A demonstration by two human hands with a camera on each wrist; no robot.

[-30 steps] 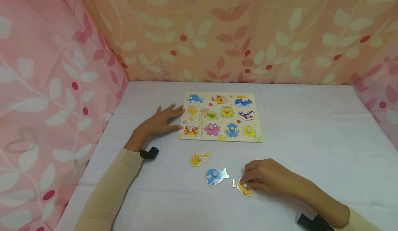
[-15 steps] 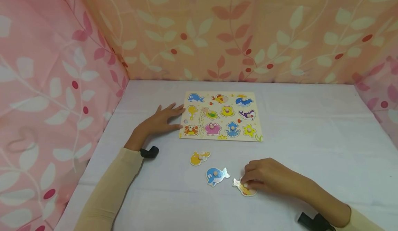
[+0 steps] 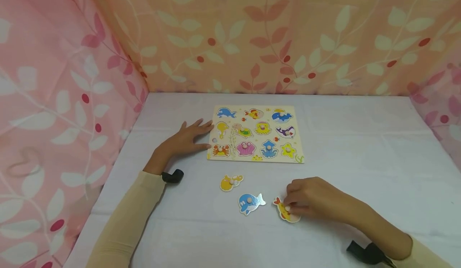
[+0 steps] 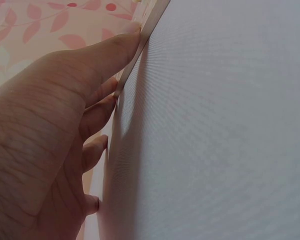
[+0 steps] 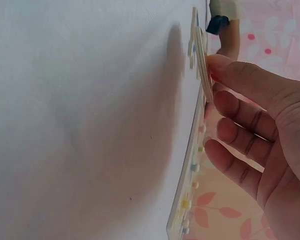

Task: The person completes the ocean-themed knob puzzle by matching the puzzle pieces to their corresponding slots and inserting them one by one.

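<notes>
My right hand (image 3: pixel 317 198) pinches the knob of a yellow fish puzzle piece (image 3: pixel 288 215) between thumb and fingertips. In the right wrist view this fish piece (image 5: pixel 204 65) shows edge-on, tilted and lifted off the cloth. My left hand (image 3: pixel 189 138) rests with spread fingers at the left edge of the wooden puzzle board (image 3: pixel 239 110). Its thumb and fingertips touch that edge in the left wrist view. Between the board and me lie a blue whale piece (image 3: pixel 251 204) and a yellow seahorse piece (image 3: pixel 231 183), both with knobs.
Knobbed sea-animal pieces fill most of the board, among them a crab (image 3: pixel 221 150), a squid (image 3: pixel 269 149) and a starfish (image 3: pixel 288 150). The board's whale, fish and seahorse places show no knobs. White cloth (image 3: pixel 360 148) covers the table; patterned curtains (image 3: pixel 201 27) stand behind and beside it.
My right hand has risen slightly and shifted right with the fish piece, which has turned and tilted. My left hand, the board and the other two loose pieces have stayed put.
</notes>
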